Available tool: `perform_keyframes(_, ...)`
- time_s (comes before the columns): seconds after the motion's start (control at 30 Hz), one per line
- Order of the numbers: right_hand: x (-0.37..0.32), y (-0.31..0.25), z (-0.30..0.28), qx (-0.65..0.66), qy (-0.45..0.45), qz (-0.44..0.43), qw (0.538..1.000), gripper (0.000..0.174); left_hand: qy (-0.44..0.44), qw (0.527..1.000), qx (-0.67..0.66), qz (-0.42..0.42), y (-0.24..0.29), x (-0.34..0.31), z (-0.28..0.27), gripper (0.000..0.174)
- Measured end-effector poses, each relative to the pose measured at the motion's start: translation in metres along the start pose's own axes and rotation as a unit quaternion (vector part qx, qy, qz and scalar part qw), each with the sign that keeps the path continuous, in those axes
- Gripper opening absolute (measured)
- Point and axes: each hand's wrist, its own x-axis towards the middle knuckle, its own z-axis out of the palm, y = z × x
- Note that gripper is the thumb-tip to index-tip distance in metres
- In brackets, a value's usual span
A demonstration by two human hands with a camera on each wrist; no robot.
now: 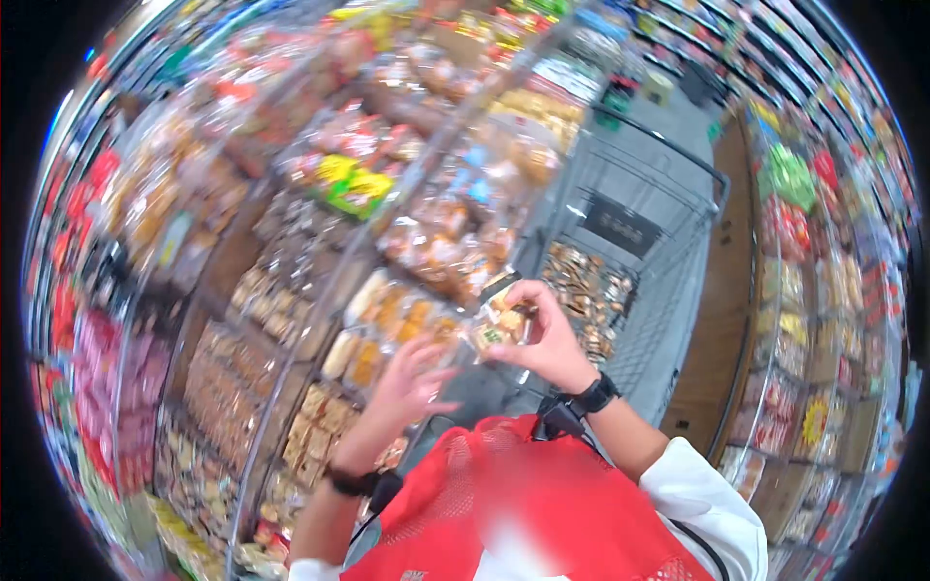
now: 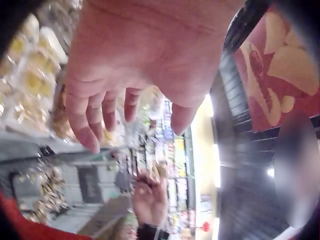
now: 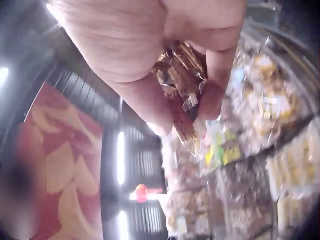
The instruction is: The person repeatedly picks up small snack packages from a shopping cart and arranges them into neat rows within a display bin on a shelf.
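My right hand [image 1: 554,347] pinches several small wrapped snacks [image 1: 504,324] between thumb and fingers, in front of my chest. Their clear wrappers have dark and gold parts, and crimped brownish edges [image 3: 184,122] stick out below the fingers in the right wrist view. Nothing is in my left hand [image 1: 409,380], which hovers left of the snacks with its fingers spread and loosely bent. In the left wrist view its fingers [image 2: 80,120] hang apart from the thumb. Just beyond my right hand, many similar small packets [image 1: 588,300] lie heaped in a grey shopping cart [image 1: 659,134].
At the left, slanted bins with clear dividers [image 1: 426,155] hold bagged breads [image 1: 450,237] and loose wrapped snacks [image 1: 232,373]. Packs of filled buns [image 1: 387,324] lie close by my left hand. A wooden display side [image 1: 722,320] and more stocked bins [image 1: 775,358] stand right of the cart.
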Motion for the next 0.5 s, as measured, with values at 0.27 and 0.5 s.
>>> perform_keyframes(0.27,0.007,0.007,0.201,-0.187,-0.196,-0.053,0.961,0.047,0.027,0.965,-0.234,0.116,-0.028,-0.076,-0.074,0.062)
perform_keyframes(0.5,0.011,0.012,0.289,-0.265,-0.299,-0.104,0.911,0.05,0.104,0.932,-0.296,0.179,-0.03,-0.132,-0.132,0.062)
